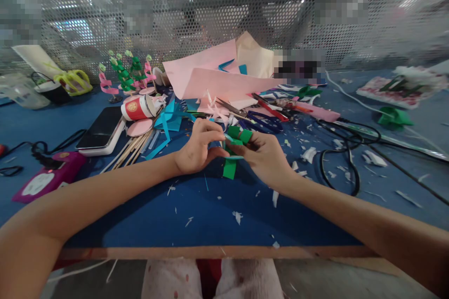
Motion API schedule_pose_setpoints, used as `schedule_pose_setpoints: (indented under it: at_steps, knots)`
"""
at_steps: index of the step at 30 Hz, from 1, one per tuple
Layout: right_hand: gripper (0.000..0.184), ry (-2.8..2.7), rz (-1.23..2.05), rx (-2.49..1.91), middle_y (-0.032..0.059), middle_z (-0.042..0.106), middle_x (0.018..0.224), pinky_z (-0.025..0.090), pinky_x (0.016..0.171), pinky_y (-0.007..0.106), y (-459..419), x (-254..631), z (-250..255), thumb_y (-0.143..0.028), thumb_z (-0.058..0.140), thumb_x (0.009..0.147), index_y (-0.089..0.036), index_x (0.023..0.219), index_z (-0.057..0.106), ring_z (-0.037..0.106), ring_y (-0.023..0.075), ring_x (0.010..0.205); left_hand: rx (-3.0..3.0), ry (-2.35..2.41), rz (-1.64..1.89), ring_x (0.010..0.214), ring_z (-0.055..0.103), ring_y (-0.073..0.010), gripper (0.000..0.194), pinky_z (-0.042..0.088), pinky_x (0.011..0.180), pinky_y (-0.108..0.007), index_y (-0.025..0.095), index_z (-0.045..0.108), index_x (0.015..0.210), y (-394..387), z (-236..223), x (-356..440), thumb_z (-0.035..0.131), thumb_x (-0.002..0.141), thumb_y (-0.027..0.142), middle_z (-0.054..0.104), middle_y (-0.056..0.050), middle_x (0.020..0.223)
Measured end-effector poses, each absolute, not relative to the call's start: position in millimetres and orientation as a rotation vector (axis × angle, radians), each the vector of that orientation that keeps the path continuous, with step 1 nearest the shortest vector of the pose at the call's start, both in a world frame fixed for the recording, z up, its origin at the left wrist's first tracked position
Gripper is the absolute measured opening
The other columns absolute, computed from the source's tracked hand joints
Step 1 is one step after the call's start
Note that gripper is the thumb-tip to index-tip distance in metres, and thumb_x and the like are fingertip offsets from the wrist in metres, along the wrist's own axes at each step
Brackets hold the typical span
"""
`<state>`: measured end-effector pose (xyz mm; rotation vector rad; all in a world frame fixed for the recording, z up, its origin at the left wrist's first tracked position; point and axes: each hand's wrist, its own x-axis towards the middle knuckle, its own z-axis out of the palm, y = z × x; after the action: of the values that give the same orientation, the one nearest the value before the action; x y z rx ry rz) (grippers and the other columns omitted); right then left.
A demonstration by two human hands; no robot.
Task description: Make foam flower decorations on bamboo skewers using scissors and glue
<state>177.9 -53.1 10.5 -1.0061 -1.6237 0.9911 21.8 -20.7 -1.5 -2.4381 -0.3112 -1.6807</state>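
Note:
A green paper strip (229,168) with curled, looped ends is held up between my two hands, above the front middle of the table. My left hand (200,145) pinches its left side between thumb and fingers. From the right, my right hand (264,156) grips the same strip, with a green loop standing up by its fingers. Small pale teal edges show at the fingertips; what they belong to I cannot make out. Just behind the hands lie dark-handled scissors (264,121) and, to the left, folded blue paper (169,117).
Pink paper sheets (217,81) lean at the back by a perforated metal screen (210,4). Leftward are a paper cup (138,107), wooden sticks (135,149), a phone-like device (101,131) and spiral paper plants (122,72). Black cable (351,149) and white scraps lie right.

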Motion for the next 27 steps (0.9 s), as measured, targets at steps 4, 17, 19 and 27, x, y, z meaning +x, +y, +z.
schedule_pose_setpoints:
  at_steps: [4,17,19,27]
  knots:
    - [0.020,-1.772,0.655,-1.056,-0.0010,0.047,0.058,0.033,0.052,0.024,-47.1,182.8,7.9,-0.032,0.058,0.069,-0.015,0.059,0.054,0.044,0.0103,0.056,-2.389,-0.423,-1.677,0.074,0.044,-0.0135,0.019,0.038,0.063,-0.029,0.018,0.041,0.087,-21.2,1.3,20.6,0.029,0.089,0.033,0.046,-0.003,0.078]
    - [0.019,-2.015,-0.129,-0.857,-0.0010,0.043,0.053,0.034,0.054,0.026,-27.8,193.8,8.4,-0.010,0.049,0.068,-0.020,0.055,0.040,0.040,0.0132,0.058,-2.593,-0.734,-1.275,0.060,0.044,-0.0115,0.033,0.037,0.056,-0.025,0.016,0.044,0.070,-20.7,6.4,20.1,0.030,0.088,0.040,0.049,-0.002,0.064]
    - [0.019,-2.069,-0.166,-0.823,-0.0010,0.043,0.053,0.034,0.056,0.027,-30.3,192.4,9.7,-0.010,0.048,0.068,-0.020,0.054,0.039,0.039,0.0133,0.057,-2.607,-0.739,-1.146,0.056,0.044,-0.0105,0.034,0.037,0.052,-0.023,0.015,0.044,0.069,-21.7,6.1,20.7,0.028,0.089,0.038,0.050,-0.001,0.062]
    - [0.026,-2.026,0.014,-1.025,-0.0011,0.042,0.051,0.033,0.054,0.026,-40.7,186.8,15.5,-0.013,0.051,0.063,-0.021,0.050,0.031,0.040,0.0134,0.057,-2.333,-0.638,-0.889,0.049,0.046,-0.0093,0.028,0.034,0.046,-0.022,0.014,0.047,0.072,-24.7,4.3,23.3,0.028,0.090,0.025,0.055,-0.001,0.063]
